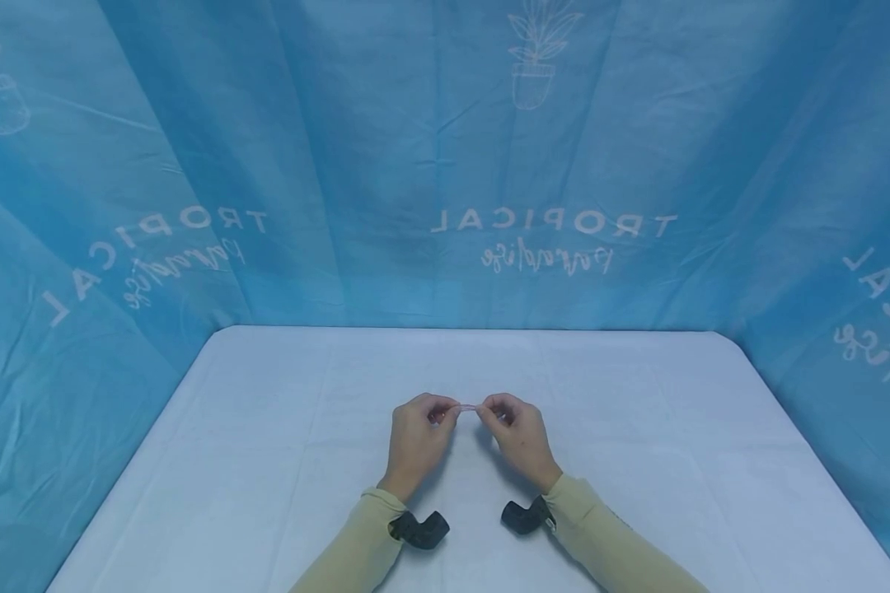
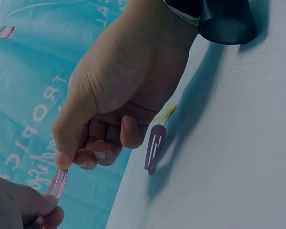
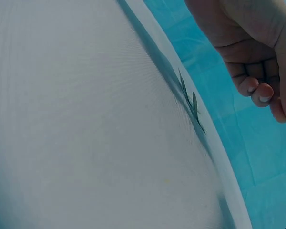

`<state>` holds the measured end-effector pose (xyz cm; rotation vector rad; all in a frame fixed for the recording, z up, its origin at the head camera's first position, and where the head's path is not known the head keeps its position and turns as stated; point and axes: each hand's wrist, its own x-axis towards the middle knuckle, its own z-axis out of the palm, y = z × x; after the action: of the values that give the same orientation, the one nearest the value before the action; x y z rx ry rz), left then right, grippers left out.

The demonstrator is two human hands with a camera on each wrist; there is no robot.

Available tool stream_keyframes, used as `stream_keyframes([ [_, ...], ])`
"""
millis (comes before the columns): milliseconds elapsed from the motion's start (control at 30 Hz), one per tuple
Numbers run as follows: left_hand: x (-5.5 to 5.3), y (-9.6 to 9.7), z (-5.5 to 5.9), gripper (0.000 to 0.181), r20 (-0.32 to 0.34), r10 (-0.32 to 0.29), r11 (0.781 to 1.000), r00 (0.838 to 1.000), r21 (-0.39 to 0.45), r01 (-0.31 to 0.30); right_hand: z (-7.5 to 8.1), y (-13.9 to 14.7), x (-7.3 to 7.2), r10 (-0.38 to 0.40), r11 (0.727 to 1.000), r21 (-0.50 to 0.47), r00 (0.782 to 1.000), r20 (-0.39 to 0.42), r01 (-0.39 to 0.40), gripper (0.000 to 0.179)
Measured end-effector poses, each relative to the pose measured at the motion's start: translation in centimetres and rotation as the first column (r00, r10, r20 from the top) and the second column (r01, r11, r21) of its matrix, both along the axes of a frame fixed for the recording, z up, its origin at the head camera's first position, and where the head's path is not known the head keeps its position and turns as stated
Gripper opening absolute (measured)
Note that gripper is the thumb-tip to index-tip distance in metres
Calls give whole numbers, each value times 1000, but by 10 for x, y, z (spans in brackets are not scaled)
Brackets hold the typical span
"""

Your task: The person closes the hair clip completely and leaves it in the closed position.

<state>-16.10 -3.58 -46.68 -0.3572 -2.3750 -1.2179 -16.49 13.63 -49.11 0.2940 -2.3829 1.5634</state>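
Note:
A pink snap hair clip point(image 1: 468, 408) spans the gap between the two hands over the table. My left hand point(image 1: 419, 436) pinches one end between thumb and forefinger, its other fingers curled in. The opposite end is pinched by my right hand point(image 1: 522, 436). In the left wrist view, a purple snap hair clip point(image 2: 157, 130) and a yellow one point(image 2: 169, 112) appear beyond the left hand's curled fingers, apparently on the table. Thin dark green clips point(image 3: 195, 105) show edge-on near the table's far edge in the right wrist view; their exact number is unclear.
A white cloth covers the table point(image 1: 267, 461). Blue curtains point(image 1: 386, 165) with mirrored lettering hang behind it and at both sides. Black wrist cameras point(image 1: 423, 531) jut inward from both sleeves.

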Motion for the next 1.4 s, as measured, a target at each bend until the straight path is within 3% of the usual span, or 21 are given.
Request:
stream_keyframes([
  [567, -1, 0, 0, 6, 12, -24, 1000, 1000, 5, 24, -1, 0, -2, -19, 997, -72, 1000, 14, 20, 5],
  [767, -2, -1, 1, 4, 1, -36, 999, 999, -1, 36, 15, -6, 6, -31, 996, -82, 999, 15, 32, 5],
  [1000, -1, -3, 4, 4, 17, -46, 998, 999, -44, 47, 38, -10, 17, -19, 996, -83, 1000, 16, 21, 4],
  [1200, -2, -5, 5, 5, 24, -84, 993, 996, -78, 85, 37, -10, 17, -19, 994, -109, 1000, 11, 20, 5],
  [1400, -2, -9, 7, 8, 11, -116, 979, 993, -170, 117, 36, -7, 16, -9, 991, -134, 1000, 20, 11, 7],
])
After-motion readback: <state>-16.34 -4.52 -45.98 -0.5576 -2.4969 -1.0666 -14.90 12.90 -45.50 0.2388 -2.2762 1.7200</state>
